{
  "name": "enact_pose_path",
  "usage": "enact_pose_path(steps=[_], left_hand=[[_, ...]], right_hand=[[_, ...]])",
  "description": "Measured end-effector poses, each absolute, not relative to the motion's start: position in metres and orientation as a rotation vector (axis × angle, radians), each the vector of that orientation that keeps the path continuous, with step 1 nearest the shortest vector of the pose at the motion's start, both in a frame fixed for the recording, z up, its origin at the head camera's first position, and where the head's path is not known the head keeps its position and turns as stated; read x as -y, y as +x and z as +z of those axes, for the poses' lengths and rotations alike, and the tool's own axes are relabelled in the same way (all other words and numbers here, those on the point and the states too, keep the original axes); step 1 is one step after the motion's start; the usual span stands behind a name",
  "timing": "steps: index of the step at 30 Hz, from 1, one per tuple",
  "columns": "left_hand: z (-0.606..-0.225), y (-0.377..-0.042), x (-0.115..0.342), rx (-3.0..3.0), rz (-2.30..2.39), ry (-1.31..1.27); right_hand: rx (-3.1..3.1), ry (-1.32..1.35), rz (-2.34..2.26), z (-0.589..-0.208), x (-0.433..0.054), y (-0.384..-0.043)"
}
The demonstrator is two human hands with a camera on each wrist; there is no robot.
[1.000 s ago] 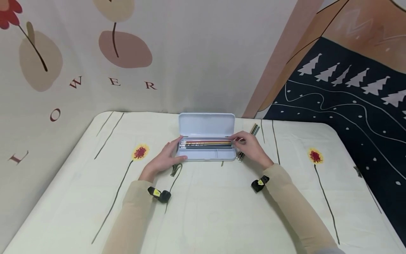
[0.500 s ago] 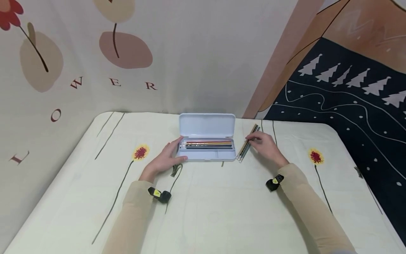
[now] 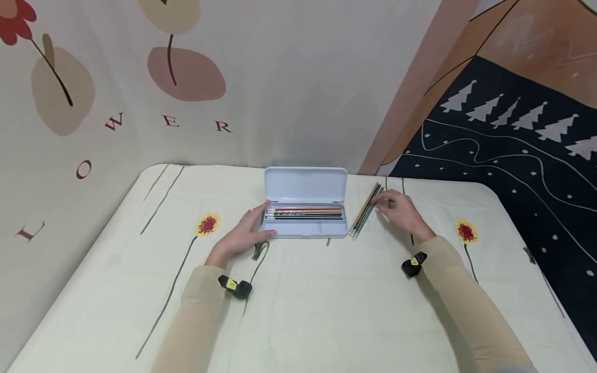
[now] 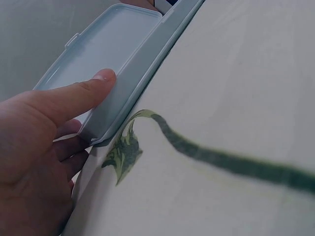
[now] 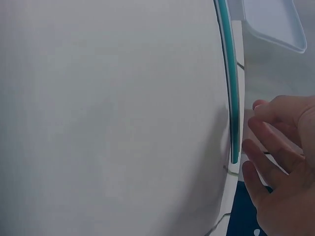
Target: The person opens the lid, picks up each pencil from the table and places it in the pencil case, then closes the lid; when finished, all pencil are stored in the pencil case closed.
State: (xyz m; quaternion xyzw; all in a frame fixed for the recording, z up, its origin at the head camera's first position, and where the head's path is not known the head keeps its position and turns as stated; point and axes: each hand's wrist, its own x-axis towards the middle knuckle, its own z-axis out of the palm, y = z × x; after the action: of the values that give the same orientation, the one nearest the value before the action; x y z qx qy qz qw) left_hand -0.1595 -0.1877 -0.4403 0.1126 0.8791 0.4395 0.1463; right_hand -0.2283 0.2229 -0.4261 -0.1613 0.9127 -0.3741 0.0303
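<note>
A pale blue pencil case (image 3: 298,228) stands with its lid (image 3: 305,184) raised, several pencils (image 3: 305,213) lying lengthwise in its back compartment. My left hand (image 3: 243,232) grips its left end; in the left wrist view the thumb lies on the front wall and the fingers bend round the end. To the right of the case, a small bunch of loose pencils (image 3: 363,215) lies slanted on the cloth. My right hand (image 3: 397,210) is at their upper part, fingertips right beside them. The right wrist view shows its fingers loosely bent beside a teal pencil (image 5: 231,98), nothing between them.
A cream cloth (image 3: 298,311) printed with flowers covers the table. Behind the case rises a pale backdrop (image 3: 289,103) with lettering, and a dark, tree-printed cloth (image 3: 508,134) hangs at the right. The case's front is split by a small divider.
My right hand has moved from the case's right end over to the loose pencils, then a little further right. The left hand keeps its place on the case.
</note>
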Motion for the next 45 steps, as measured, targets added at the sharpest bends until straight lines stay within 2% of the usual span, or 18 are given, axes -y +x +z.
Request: enact_pose_path(steps=[18, 28, 45], left_hand=[[-0.441, -0.159, 0.190, -2.545, 1.261, 0.353], [-0.438, -0.159, 0.190, -2.539, 1.253, 0.321], [-0.438, -0.157, 0.189, -2.541, 1.263, 0.351]], right_hand=[[-2.711, -0.559, -1.102, -0.427, -0.223, -0.237], [-2.703, -0.685, -0.959, -0.428, -0.224, -0.239], [-2.567, -0.698, -0.981, -0.429, -0.231, -0.223]])
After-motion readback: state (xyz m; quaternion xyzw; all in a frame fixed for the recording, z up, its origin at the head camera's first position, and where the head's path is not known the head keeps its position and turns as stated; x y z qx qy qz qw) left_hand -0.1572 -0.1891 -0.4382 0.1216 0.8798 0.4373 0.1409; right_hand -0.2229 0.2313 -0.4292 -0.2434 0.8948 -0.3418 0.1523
